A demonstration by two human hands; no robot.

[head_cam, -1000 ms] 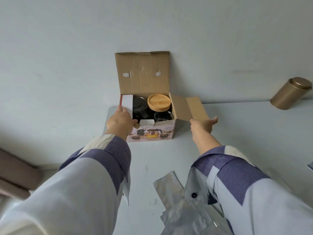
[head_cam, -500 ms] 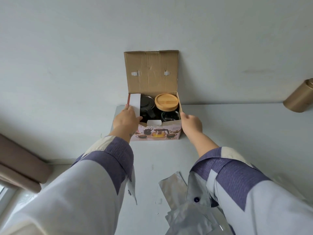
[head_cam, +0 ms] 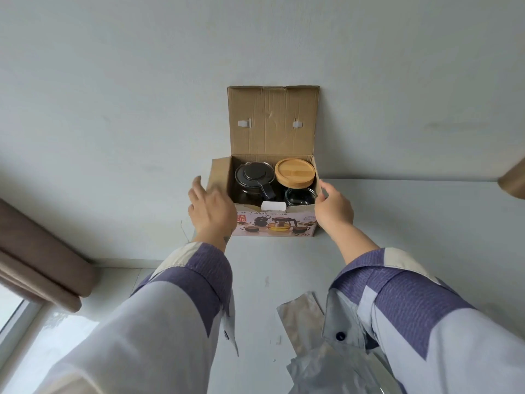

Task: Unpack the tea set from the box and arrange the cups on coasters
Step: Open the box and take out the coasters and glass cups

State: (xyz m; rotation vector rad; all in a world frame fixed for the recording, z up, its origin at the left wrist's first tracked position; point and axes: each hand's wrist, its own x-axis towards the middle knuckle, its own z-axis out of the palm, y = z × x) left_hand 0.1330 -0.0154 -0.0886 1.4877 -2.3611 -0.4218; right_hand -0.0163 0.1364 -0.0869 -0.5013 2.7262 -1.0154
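Corrugated cardboard box, lid upright, at table's far edge: dark-lidded glass teapot, round wooden lid. My left hand spread loose beside it; my right hand pinches its right wall.

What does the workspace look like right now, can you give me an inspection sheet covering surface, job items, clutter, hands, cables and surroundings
Surface: pale table, set against a wall.
Job's things: cardboard box open, lid flap upright against the wall; inside, a dark-lidded teapot, a wooden lid and a glass cup. No cups or coasters out yet.
Clutter: silvery foil bags at the near edge; gold tin at the right edge, mostly cut off.
Hands: left hand open beside the box's left flap; right hand curled at the box's right front corner.
Cables: nothing seen.
Surroundings: brown curtain and a window at lower left.
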